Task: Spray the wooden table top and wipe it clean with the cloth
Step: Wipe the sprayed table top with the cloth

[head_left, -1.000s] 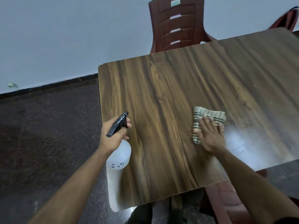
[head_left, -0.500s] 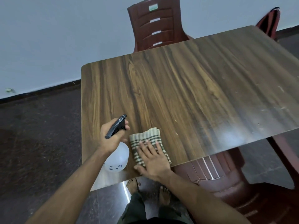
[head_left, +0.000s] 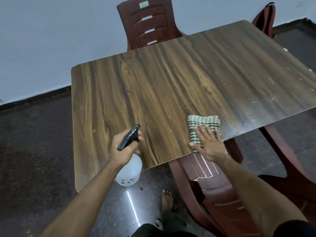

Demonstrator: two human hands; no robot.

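Pressing flat with straight, spread fingers, the right hand [head_left: 209, 144] holds a green-striped folded cloth [head_left: 203, 127] against the wooden desk [head_left: 153, 89] at its near edge, close to the right corner. The left hand [head_left: 124, 147] grips the neck of a white spray bottle [head_left: 129, 173] with a black trigger head, held over the near edge, well apart from the cloth. Maroon plastic chairs [head_left: 147, 23] stand at the far and near sides.

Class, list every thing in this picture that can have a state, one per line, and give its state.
Left hand: grips the spray bottle's neck.
White plastic spray bottle with black trigger head: held off the table, nozzle towards the top.
Right hand: flat, fingers straight, pressing the cloth.
Green-and-cream striped cloth: folded, flat at the table's near edge.
Wooden table top: glossy near the cloth, pale specks at right.
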